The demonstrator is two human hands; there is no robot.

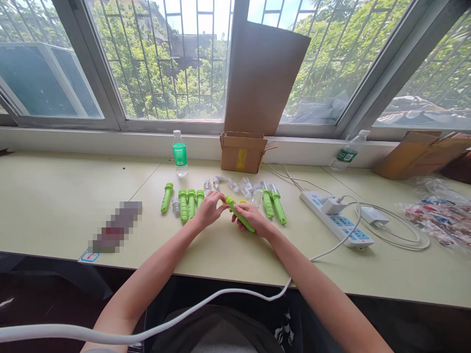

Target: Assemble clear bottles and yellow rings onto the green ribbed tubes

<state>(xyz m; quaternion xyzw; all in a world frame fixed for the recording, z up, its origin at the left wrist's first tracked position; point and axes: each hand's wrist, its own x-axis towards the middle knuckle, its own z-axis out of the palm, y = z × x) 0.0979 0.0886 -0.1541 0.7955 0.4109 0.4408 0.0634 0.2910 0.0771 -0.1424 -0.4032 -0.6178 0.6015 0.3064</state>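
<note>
My right hand (254, 219) is wrapped around a green ribbed plastic handle (246, 222), which slants up to the left. At the handle's upper end, the thumb and fingers of my left hand (210, 208) close on its yellow-green threaded tip. Just behind the handle lies a small yellow ring (243, 201). Several green handles stand in a row on the left, among them one set apart (167, 198). On the right are two green handles with clear tops (277, 205). Clear plastic pieces (246, 186) lie behind my hands.
An open cardboard box (243, 153) stands against the sill, with a water bottle (180, 154) to its left. To the right are a white power strip (338, 220), looping cables, another bottle (348, 153) and bagged small items (437, 215). A white cable (221, 292) crosses before me.
</note>
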